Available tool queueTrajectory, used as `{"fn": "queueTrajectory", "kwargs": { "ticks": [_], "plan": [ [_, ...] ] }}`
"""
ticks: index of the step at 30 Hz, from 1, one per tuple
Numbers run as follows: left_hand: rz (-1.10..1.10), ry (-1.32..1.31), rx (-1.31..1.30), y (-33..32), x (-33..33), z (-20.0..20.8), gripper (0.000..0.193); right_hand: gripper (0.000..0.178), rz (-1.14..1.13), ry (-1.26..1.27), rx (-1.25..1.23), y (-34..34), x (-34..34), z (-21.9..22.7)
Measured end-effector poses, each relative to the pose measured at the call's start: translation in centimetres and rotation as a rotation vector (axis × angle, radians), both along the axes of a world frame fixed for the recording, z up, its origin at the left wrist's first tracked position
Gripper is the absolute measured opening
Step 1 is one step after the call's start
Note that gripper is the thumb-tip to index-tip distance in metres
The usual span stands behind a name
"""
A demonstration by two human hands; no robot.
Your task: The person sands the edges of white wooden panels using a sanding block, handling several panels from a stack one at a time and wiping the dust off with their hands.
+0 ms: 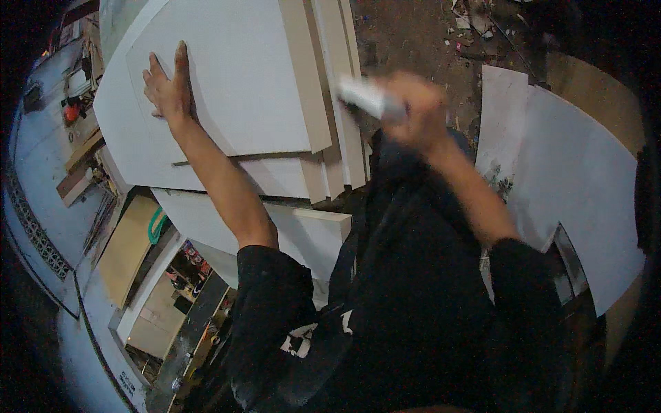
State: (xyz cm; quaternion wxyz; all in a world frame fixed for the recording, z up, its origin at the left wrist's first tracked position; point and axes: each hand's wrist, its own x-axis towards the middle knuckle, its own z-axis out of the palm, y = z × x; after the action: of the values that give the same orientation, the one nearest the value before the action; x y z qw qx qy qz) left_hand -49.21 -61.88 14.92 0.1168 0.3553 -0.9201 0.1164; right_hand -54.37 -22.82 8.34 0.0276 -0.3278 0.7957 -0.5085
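The left hand (167,89) rests spread on the white board (241,82); right of it, the right hand (416,110) grips a blurred tool (368,98), with pale sheets (571,165) and scraps (482,26) beyond.

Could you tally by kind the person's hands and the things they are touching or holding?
Bare hands: 2 (left hand, right hand)
Top white panel, under the left hand: 1
Pale handheld object, blurred, in the right hand: 1
Total: 4
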Motion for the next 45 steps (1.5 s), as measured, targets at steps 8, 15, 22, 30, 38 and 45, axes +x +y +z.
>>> {"fn": "queueTrajectory", "kwargs": {
  "ticks": [8, 15, 22, 30, 38, 45],
  "plan": [
    [0.045, 0.195, 0.225, -0.5, 0.3, -0.8, 0.075, 0.03, 0.131, -0.151, 0.023, 6.2, 12.4, 0.9],
    [-0.444, 0.381, 0.259, 2.9, 0.3, 1.2, 0.09, 0.03, 0.021, -0.376, 0.097, 12.6, 14.9, 2.4],
    [-0.636, -0.129, 0.328, 18.1, -0.4, 4.7, 0.037, 0.039, -0.361, -0.345, 0.119, 17.9, 7.2, 4.3],
    [-0.505, -0.008, 0.321, 12.5, 4.5, 6.3, 0.046, 0.032, -0.579, -0.331, 0.012, 20.1, 3.6, 5.3],
    [0.222, 1.234, 0.465, 27.0, 12.8, 4.9, 0.06, 0.042, -0.095, -1.228, -0.658, 11.9, -16.3, 4.1],
    [0.947, 1.56, 1.028, 32.4, 9.8, 2.8, 0.067, 0.055, 0.346, -1.213, -0.423, -8.7, -34.1, 10.3]
  ]
}}
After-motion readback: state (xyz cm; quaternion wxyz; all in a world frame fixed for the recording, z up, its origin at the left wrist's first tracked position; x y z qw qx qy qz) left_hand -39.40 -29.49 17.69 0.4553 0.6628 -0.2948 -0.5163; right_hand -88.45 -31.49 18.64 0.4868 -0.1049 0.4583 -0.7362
